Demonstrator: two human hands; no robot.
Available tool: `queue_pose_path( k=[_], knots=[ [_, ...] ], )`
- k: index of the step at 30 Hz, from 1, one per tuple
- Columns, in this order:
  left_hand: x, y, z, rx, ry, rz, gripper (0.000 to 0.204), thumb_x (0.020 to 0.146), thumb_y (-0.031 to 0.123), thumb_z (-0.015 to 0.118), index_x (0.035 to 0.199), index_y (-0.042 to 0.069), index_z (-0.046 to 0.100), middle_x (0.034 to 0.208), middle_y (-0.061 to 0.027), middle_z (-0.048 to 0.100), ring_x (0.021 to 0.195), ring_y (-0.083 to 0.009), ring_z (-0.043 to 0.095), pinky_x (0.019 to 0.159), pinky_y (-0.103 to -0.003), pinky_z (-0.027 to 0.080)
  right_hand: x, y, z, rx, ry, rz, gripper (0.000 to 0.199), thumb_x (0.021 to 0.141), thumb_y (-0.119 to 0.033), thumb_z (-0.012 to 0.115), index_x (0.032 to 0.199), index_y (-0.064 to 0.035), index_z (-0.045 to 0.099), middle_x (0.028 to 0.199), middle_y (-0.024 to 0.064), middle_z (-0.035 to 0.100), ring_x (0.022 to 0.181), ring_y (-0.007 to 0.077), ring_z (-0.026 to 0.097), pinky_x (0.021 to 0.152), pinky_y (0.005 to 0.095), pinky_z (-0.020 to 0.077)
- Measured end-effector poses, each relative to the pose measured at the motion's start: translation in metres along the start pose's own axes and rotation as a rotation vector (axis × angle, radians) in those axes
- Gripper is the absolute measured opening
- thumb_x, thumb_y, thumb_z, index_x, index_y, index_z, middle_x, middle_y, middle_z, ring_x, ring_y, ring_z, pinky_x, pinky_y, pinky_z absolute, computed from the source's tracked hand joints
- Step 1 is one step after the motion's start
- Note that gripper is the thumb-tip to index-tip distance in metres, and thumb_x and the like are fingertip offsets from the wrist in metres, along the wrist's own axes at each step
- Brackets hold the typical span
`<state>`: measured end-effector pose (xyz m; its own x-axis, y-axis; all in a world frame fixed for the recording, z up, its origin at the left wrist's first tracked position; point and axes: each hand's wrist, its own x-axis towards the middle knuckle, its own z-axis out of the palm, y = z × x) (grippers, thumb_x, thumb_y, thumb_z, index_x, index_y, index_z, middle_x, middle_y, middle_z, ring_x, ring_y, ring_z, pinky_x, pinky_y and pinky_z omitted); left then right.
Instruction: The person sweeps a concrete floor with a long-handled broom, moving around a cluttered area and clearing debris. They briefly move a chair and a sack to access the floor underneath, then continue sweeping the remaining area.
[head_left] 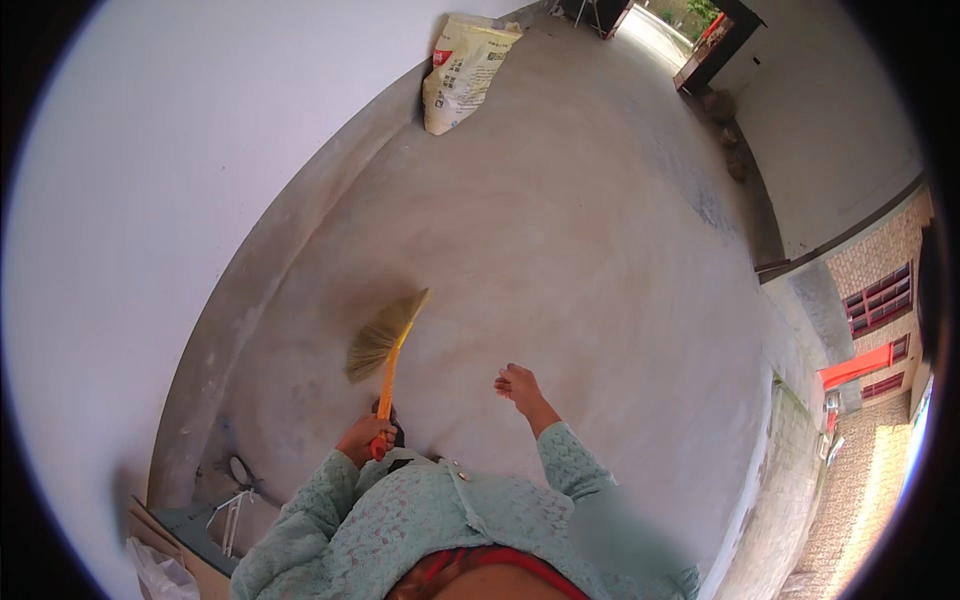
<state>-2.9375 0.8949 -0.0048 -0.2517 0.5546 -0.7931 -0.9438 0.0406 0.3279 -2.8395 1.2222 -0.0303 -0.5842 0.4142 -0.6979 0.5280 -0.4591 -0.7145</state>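
A bare concrete floor (560,220) fills the centre of the frame, bounded at the left by a plain white wall (130,200) and at the upper right by a second wall and an open doorway. We see a printed sack (462,72) leaning against the white wall at the top centre, and brick buildings with red window frames at the right edge. At the lower left we note a cardboard box (165,545) and a metal stand (232,505) close to the wall. Our left hand (367,437), at lower centre, is closed around the orange handle of a broom (385,340); the straw head of the broom lies just above it, over the floor left of centre. Our right hand (516,384), just right of centre, holds nothing, its fingers loosely curled above the floor. Both forearms wear pale green lace sleeves (575,465) entering from the lower edge.
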Motion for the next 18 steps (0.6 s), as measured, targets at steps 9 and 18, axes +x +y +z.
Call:
queue_pose_path(
  k=[9, 18],
  knots=[
    [0.044, 0.090, 0.083, 0.020, -0.297, -0.006, 0.012, 0.070, 0.000, 0.053, 0.078, 0.002, 0.045, 0.058, -0.0080, 0.049, 0.042, -0.0176, 0.048, 0.037, -0.028, 0.040, -0.003, -0.070, 0.122, 0.350, -0.205, 0.462, 0.036, 0.077, -0.022, 0.059, 0.103, -0.0002, 0.048, 0.087, 0.0172, 0.056, 0.077, 0.0259, 0.055, 0.072, 0.0338, 0.0464],
    [0.057, 0.136, 0.127, 0.014, -0.350, 0.222, 0.021, 0.070, 0.016, 0.055, 0.083, 0.005, 0.043, 0.062, -0.0047, 0.047, 0.051, -0.0119, 0.048, 0.043, -0.025, 0.041, 0.072, -0.104, 0.139, 0.324, -0.493, 0.281, 0.018, 0.077, -0.013, 0.049, 0.089, 0.0000, 0.051, 0.082, 0.0117, 0.056, 0.077, 0.0221, 0.055, 0.072, 0.0322, 0.0454]
  ],
)
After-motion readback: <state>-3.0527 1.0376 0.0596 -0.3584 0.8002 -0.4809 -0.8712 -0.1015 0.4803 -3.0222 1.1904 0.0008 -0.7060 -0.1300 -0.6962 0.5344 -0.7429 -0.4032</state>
